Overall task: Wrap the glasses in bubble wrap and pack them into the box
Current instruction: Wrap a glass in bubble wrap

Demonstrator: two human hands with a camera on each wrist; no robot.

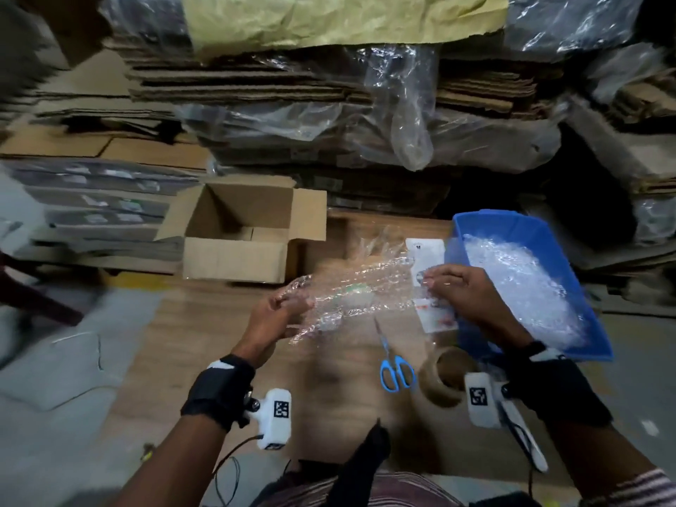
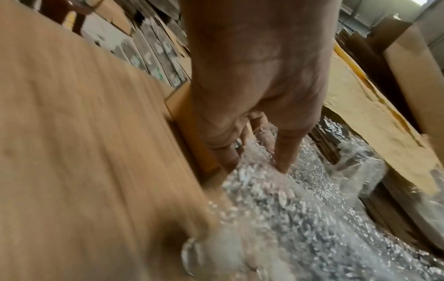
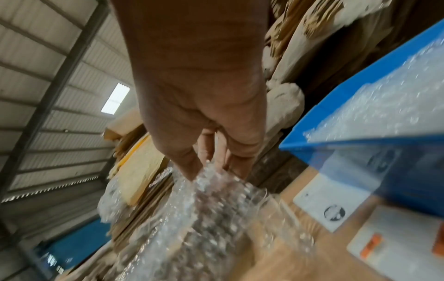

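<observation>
- My left hand (image 1: pixel 272 316) pinches one end of a sheet of bubble wrap (image 1: pixel 351 290), thumb and fingers curled onto its edge; the left wrist view shows the fingers (image 2: pixel 286 152) pressed into the film.
- My right hand (image 1: pixel 472 292) pinches the other end, fingertips closed on the film, which the right wrist view confirms.
- The sheet hangs stretched between my two grips, above the wooden work surface (image 1: pixel 226 360), sagging a little toward the left grip.
- I cannot make out any glasses for certain; the white packets (image 1: pixel 435 316) lying under my right grip, with orange marks, are too blurred to read.
- The open cardboard box (image 1: pixel 237 232) sits beyond my left grip, flaps up, with nothing visible inside.
- A blue bin (image 1: pixel 534 236) with more bubble wrap in it stands just outside my right grip, tilted.
- Blue-handled scissors (image 1: pixel 393 364) lie on the surface below the sheet, nearer my right wrist, and a roll of brown tape (image 1: pixel 444 378) rests just beside them.
</observation>
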